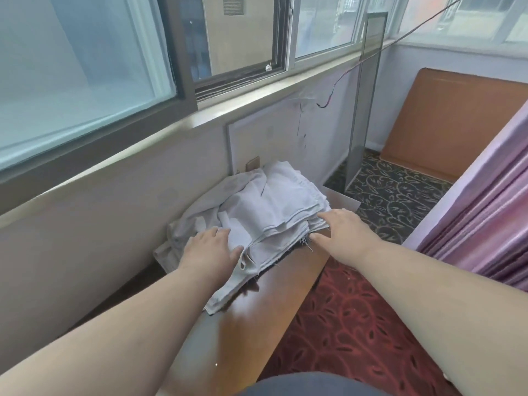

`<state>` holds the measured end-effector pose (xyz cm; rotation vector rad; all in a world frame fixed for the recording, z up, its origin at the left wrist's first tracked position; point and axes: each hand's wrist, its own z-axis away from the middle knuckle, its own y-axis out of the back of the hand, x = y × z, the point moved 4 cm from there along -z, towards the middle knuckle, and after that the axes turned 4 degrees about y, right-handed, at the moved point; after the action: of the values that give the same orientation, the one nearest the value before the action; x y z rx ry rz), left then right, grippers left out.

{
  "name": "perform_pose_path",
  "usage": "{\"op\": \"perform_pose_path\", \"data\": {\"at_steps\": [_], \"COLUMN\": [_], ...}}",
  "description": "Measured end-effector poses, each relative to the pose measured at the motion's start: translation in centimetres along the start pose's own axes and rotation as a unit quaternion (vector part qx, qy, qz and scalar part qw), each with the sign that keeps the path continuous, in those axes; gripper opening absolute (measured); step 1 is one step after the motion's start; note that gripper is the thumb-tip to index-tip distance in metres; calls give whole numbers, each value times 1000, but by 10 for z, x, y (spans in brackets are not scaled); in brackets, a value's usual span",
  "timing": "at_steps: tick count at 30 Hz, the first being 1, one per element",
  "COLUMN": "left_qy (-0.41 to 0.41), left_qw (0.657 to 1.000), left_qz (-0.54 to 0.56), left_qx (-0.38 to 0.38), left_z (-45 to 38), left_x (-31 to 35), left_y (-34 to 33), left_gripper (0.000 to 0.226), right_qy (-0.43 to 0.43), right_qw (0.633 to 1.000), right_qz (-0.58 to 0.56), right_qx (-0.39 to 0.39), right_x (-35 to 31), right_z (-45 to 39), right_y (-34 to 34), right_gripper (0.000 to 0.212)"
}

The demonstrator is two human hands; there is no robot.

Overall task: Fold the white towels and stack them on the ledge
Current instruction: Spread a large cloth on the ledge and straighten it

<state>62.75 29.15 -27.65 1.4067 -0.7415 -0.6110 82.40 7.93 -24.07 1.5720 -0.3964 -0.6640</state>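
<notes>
A heap of white towels (274, 204) lies on a glossy brown wooden ledge (245, 318) under the window. Several folded ones form a stack at the right of the heap; loose, crumpled ones spread to the left and one hangs toward me. My left hand (208, 250) rests on the loose towels at the heap's left side, fingers fairly straight. My right hand (340, 227) touches the near right corner of the folded stack, fingers laid over its edge and thumb below it.
A window sill (200, 115) runs above the ledge. A grey panel (363, 110) leans upright at the far end, with an orange board (445, 124) behind it. Pink curtains (491, 224) hang at the right. Patterned carpet (357, 324) covers the floor.
</notes>
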Motion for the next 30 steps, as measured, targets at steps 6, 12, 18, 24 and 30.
{"op": "perform_pose_path", "data": {"at_steps": [6,12,18,24,30], "left_qy": [50,112,211,286,314], "left_qw": [998,993,975,954,945], "left_qz": [12,0,-13,0,13], "left_qx": [-21,-47,-76,-90,-92], "left_z": [-33,-84,-157,-212,-254], "left_x": [-17,-10,12,28,24], "left_y": [-28,-50,-70,-82,-81], "left_gripper": [64,63,65,63,55], "right_qy": [42,100,159,216,246], "right_qw": [998,988,978,959,949], "right_qz": [22,49,-10,-26,-52], "right_qx": [-50,-110,-136,-179,-191], "right_x": [6,27,52,68,46], "right_z": [-78,-169,-281,-362,-412], "right_y": [-34,-72,-90,-107,-125], "right_gripper": [64,58,58,55,52]}}
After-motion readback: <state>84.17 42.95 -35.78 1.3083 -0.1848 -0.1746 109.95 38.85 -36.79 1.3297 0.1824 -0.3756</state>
